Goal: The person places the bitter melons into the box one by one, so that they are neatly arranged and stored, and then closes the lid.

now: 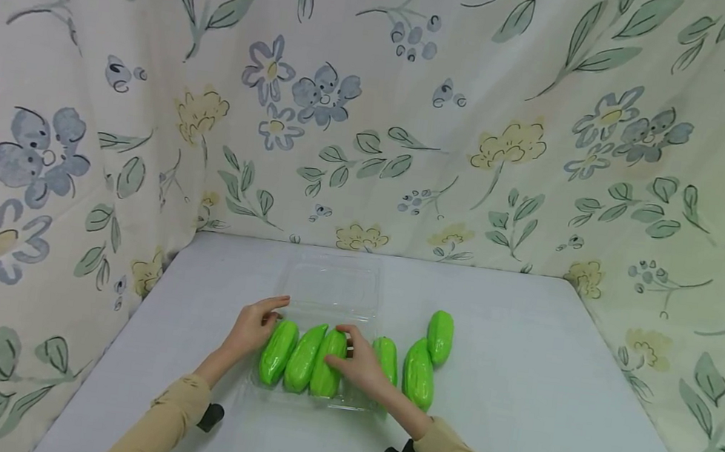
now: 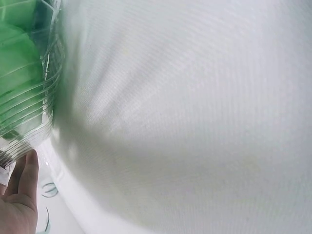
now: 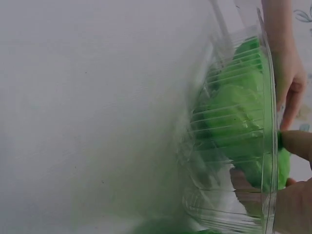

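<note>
A clear plastic clamshell box [image 1: 349, 405] stands on the table, its lid [image 1: 332, 282] folded back behind it. In it lie a left green cucumber-shaped vegetable [image 1: 279, 352] and a middle one [image 1: 304, 359], side by side. My right hand [image 1: 363, 368] grips a third green vegetable [image 1: 324, 382] next to these, thumb and fingers on either side; the right wrist view shows this vegetable [image 3: 283, 168] at the box rim. At the box's far left corner is my left hand [image 1: 253, 327]; in the left wrist view its straight fingers [image 2: 29, 178] touch the ribbed wall [image 2: 36, 105].
Right of the box, partly behind my right forearm, lies one more green vegetable [image 1: 387, 359]. Two others, a nearer one [image 1: 419, 378] and a farther one [image 1: 440, 337], lie further right, nearly end to end. A floral curtain [image 1: 376, 108] surrounds the white table [image 1: 518, 393].
</note>
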A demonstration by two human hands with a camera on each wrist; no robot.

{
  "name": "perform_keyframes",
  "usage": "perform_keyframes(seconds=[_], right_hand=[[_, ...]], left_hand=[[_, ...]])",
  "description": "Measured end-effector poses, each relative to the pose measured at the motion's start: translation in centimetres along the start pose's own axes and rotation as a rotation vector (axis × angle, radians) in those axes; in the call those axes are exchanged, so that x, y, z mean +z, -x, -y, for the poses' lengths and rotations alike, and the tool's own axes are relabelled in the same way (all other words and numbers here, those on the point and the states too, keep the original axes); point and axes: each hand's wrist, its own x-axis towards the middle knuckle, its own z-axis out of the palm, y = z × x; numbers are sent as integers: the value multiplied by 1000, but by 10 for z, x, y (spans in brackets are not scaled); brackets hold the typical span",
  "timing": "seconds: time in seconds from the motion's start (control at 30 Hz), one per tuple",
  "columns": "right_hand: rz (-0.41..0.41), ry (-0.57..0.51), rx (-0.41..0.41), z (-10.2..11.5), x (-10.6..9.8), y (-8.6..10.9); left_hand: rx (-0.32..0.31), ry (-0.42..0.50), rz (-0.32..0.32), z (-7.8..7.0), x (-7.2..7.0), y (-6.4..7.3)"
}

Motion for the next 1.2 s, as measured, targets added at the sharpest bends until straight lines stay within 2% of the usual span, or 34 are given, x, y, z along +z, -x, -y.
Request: perform_keyframes(seconds=[0.2, 0.6, 1.0, 1.2], right_hand=[[-8, -3, 38, 2, 1, -2], [12, 88, 92, 7, -2, -5], [11, 209, 94, 10, -1, -9], [17, 217, 74, 10, 1, -9]], left_hand=[[-8, 6, 0, 0, 1, 1], [-12, 12, -4, -1, 2, 0], [-16, 11, -5, 0, 2, 0], [-9, 13, -12, -1, 1, 1]])
